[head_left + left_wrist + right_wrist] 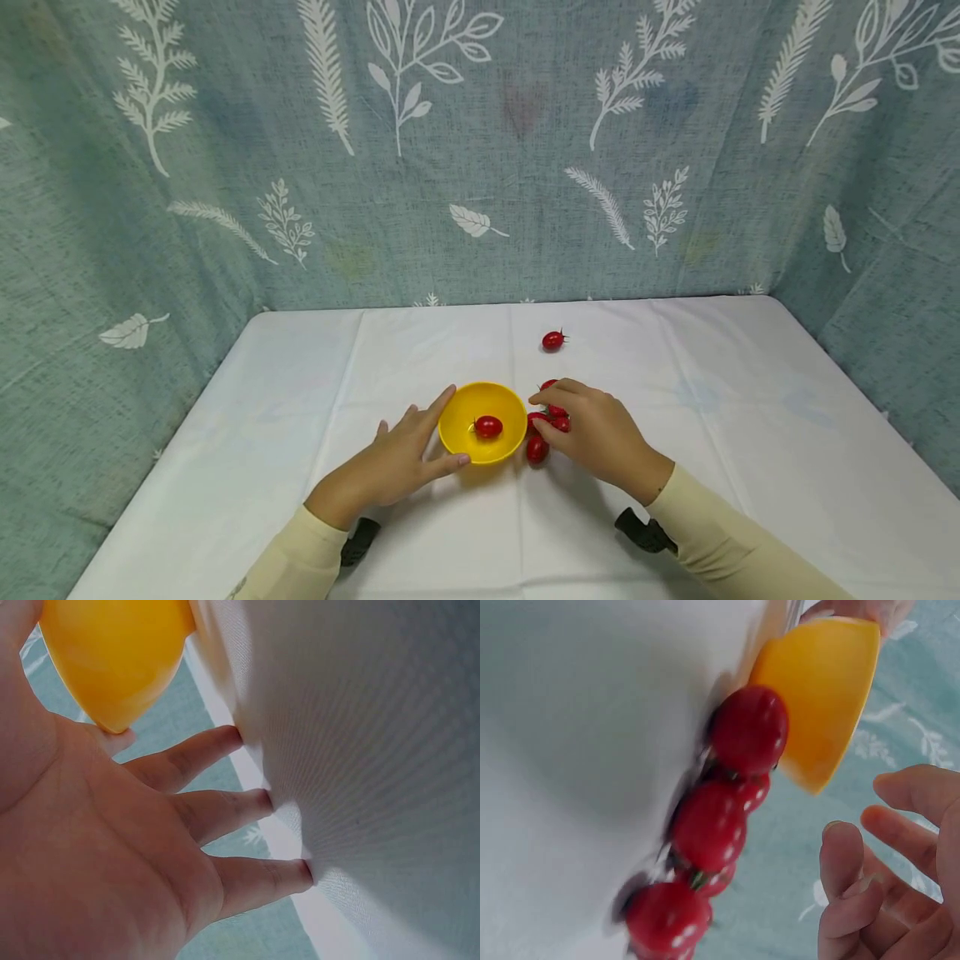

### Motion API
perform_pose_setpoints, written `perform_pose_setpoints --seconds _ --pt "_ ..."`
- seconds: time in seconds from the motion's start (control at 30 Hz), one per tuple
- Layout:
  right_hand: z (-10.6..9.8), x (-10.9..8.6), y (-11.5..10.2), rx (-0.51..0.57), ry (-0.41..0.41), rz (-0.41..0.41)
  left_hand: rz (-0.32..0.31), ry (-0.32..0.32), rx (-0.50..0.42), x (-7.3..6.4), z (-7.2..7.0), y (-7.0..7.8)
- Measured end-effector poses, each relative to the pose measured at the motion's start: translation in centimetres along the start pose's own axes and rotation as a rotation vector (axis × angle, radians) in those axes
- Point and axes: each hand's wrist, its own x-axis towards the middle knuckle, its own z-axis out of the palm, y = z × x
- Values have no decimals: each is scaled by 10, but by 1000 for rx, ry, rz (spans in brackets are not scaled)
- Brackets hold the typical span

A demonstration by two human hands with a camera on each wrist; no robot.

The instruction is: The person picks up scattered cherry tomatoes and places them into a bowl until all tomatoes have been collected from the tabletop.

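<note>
A small yellow bowl (483,397) stands on the white cloth, with one red cherry tomato (488,427) inside. My left hand (401,465) holds the bowl from the left, index finger and thumb against opposite sides of its rim. In the left wrist view, the other three fingers (217,806) are stretched down to the cloth. Just right of the bowl lies a cluster of several cherry tomatoes (537,451), partly hidden by my right hand (596,429). That hand hovers at the cluster; the right wrist view shows its fingers (842,855) loosely bent, parted and holding nothing, beside the tomatoes (709,825).
Farther back on the white-covered table (390,350), a single cherry tomato (552,341) lies apart from the cluster. A green-grey curtain (480,167) with white leaf prints rises behind the table and along both sides. Dark bands (645,531) sit at both wrists.
</note>
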Motion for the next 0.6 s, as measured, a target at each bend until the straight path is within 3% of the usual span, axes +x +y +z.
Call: perform_pose_setpoints --seconds 0.6 --pt "-15 -13 44 -90 -42 124 3 -6 -2 0 0 0"
